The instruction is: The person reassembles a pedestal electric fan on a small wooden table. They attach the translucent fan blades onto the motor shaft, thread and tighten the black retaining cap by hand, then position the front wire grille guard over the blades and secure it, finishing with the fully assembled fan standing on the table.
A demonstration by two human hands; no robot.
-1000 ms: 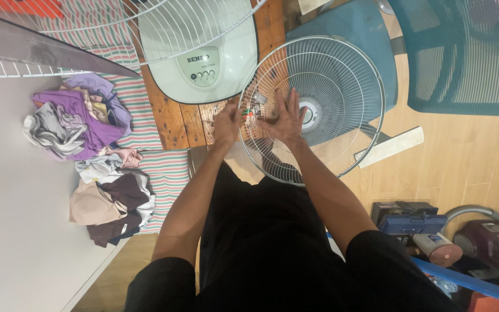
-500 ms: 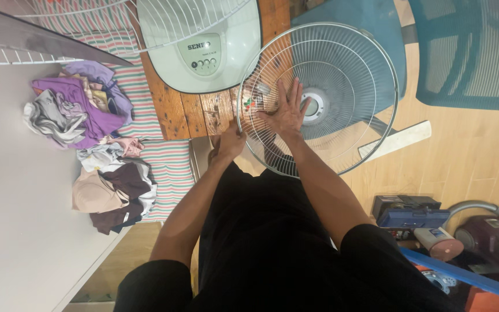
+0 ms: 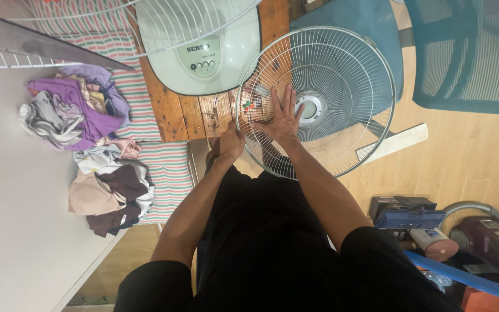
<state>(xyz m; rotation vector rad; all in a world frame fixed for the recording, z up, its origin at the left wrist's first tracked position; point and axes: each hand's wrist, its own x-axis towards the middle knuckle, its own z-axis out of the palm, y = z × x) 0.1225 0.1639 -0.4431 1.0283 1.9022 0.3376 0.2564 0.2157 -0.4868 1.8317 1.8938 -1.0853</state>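
Round wire fan grille (image 3: 342, 75) propped on edge over wooden floor (image 3: 469, 156), just ahead of the knees. Right hand (image 3: 281, 118) flat and fully open, fingers spread, pressed against the wires left of the hub, gripping nothing. Left hand (image 3: 230, 141) curled around the grille's lower left rim. Pale fan base (image 3: 209, 58) just beside, upper left.

A round white wire fan grille (image 3: 342, 75), with thin spokes running out from a small white hub at its middle to a ring rim, is held tilted above the wooden floor, just beside the pale green fan base
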